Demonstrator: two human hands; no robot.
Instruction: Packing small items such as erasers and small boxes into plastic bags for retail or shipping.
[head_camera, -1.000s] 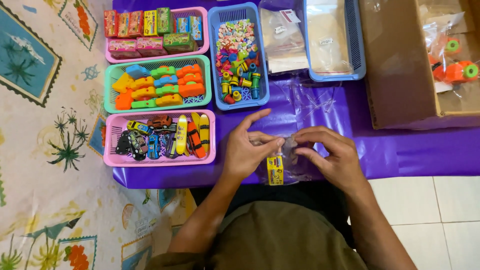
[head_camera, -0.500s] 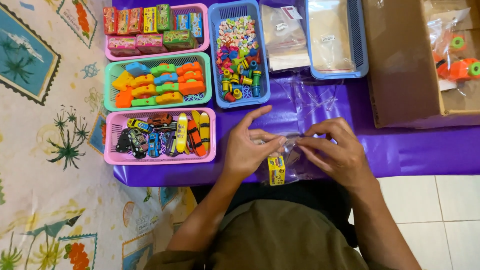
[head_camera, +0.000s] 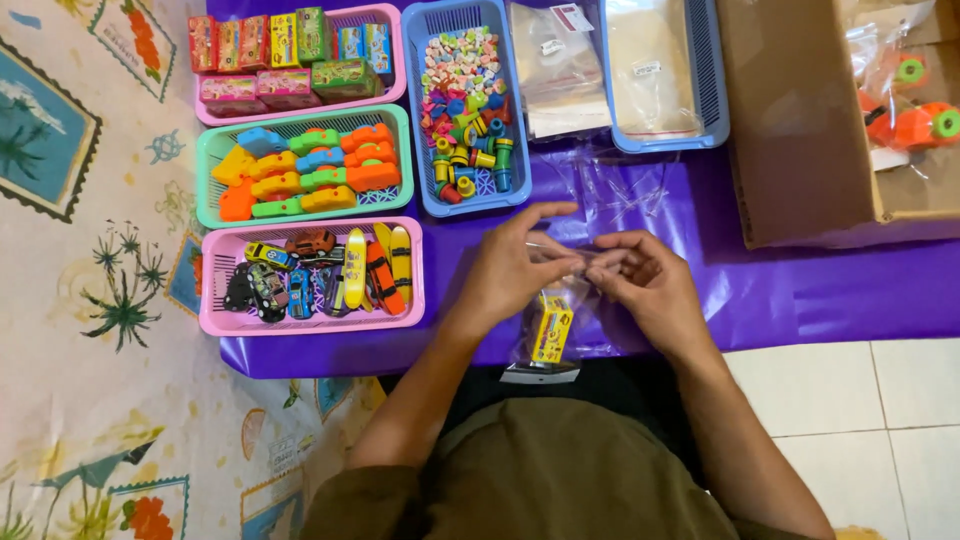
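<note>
Head view: both hands have stayed over the purple surface, close together as before. The left hand and right hand each pinch the top edge of a clear plastic bag, grips shut on it. The bag hangs lower toward the person than a second ago, with a yellow toy inside. The pink basket of toy cars is unmoved.

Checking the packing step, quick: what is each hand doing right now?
Left hand: closed, pinching the top edge of the clear plastic bag.
Right hand: closed, pinching the same bag's top edge.
</note>
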